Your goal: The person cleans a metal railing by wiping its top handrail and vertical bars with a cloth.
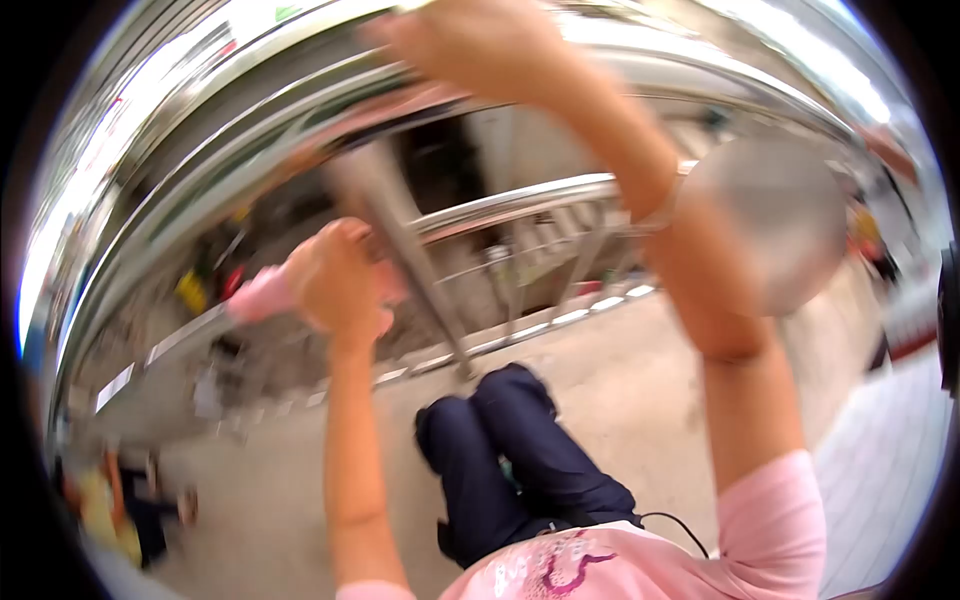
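Observation:
My left hand (338, 275) is closed around a piece of pink cloth (262, 296), whose ends stick out on both sides of the fist. It is in front of a metal post (385, 200) and below a shiny metal machine rail (330, 125). Up at the top edge, my right hand (475, 45) reaches over the rails with the arm stretched out. Motion smears its fingers, so whether it grips anything does not show. A pinkish streak runs along the rail under it, perhaps a reflection.
A lower metal bar (515, 205) crosses behind the post. Slats and dark gaps show underneath. On the concrete floor (290, 480) at lower left, a person in a yellow top (105, 510) appears. Another person (870, 235) is at far right, beside a white surface (890, 460).

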A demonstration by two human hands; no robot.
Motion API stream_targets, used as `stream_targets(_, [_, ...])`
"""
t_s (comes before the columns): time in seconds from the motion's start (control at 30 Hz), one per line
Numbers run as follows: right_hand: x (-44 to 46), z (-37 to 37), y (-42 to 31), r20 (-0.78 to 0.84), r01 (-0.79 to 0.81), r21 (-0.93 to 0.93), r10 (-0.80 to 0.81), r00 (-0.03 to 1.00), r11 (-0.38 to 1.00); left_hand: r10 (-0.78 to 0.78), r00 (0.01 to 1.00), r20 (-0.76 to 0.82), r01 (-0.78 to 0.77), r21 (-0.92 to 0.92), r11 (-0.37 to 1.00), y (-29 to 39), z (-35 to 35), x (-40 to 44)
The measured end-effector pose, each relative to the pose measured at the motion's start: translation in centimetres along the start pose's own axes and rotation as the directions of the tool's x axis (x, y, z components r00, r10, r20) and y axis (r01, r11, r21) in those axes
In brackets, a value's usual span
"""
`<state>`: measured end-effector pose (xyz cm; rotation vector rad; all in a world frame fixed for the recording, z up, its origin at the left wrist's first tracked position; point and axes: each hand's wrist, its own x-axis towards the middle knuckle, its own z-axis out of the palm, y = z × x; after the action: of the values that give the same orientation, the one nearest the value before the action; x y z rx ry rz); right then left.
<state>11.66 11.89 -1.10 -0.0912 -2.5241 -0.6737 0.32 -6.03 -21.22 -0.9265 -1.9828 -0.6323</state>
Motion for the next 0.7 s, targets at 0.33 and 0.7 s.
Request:
stream_targets(0.33, [-0.7,-1.3,-2.0,0.130,-0.317,0.417,0.290,0.948,0.852,0.068,0.987,0.148,-0.093,0.170,0.981,-12.8,-0.7,-1.9])
stream_targets(0.7, [-0.4,-0.4,-2.6,0.074,-0.303,0.416,0.301,0.951,0.857,-0.201,0.962,0.186,0.135,0.318,0.938,-31.4,-3.0,-3.6])
